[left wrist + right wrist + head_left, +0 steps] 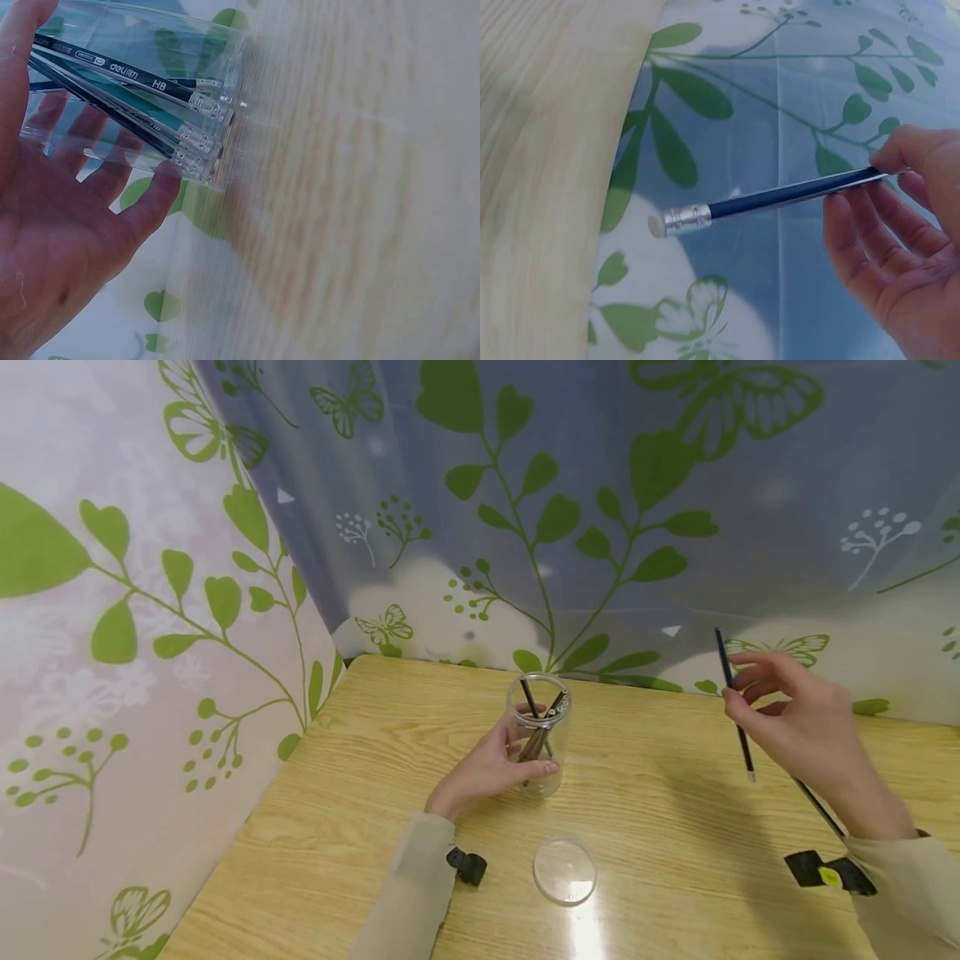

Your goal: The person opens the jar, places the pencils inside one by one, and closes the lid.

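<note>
My left hand (498, 760) grips a clear plastic jar (551, 785) that stands on the table, fingers behind it and thumb across its front. Inside lean several dark pencils (135, 75) marked HB, their eraser ends down at the jar's bottom. To the right, my right hand (802, 718) pinches another pencil (738, 727) between thumb and fingers, above the table. That pencil hangs nearly upright with its white eraser (657, 226) and silver band lowest. Below the right wrist, one more dark pencil (819, 806) lies on the table, partly hidden by the arm.
A round clear lid (566, 872) lies on the wooden table (315, 843) in front of the jar. Behind the table hangs a blue and white curtain (585, 585) with green leaves, and a similar patterned sheet (142, 710) borders the left side.
</note>
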Tool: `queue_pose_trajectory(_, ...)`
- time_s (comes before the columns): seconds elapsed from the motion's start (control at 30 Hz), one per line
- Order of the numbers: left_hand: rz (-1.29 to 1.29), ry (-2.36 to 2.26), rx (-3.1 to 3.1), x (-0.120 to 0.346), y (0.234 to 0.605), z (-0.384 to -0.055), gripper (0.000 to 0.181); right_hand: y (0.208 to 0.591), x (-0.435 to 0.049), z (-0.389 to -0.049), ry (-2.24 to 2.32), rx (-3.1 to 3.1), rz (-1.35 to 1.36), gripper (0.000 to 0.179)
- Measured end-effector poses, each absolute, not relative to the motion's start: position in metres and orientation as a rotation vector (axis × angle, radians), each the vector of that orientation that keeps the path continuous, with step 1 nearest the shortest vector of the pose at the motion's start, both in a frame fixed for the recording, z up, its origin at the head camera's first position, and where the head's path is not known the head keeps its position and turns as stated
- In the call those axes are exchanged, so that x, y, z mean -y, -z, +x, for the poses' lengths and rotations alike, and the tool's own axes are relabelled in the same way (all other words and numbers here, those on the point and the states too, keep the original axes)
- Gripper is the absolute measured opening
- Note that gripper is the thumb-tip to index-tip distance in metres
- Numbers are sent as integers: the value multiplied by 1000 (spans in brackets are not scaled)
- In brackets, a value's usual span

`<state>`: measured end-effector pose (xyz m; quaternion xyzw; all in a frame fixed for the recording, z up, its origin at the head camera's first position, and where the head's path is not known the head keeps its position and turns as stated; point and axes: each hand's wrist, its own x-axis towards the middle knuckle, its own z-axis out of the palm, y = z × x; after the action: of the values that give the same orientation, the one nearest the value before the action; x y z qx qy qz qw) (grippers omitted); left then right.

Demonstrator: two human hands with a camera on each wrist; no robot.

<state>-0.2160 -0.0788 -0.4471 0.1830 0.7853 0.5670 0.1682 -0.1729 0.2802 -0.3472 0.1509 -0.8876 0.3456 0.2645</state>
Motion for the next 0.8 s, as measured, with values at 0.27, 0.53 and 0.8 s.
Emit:
queue_pose_trajectory(0.27,532,-1627,-2231,79,447,-216,82,336,-258,-177,-1017,2308,440,54)
queue_pose_trajectory(0.53,544,-1629,-2216,78,447,-217,84,325,-239,-178,-1068,2215,489,61)
queue_pose_trajectory(0.8,547,-1630,-2220,78,447,-217,83,316,-223,-180,-1151,2093,563,76)
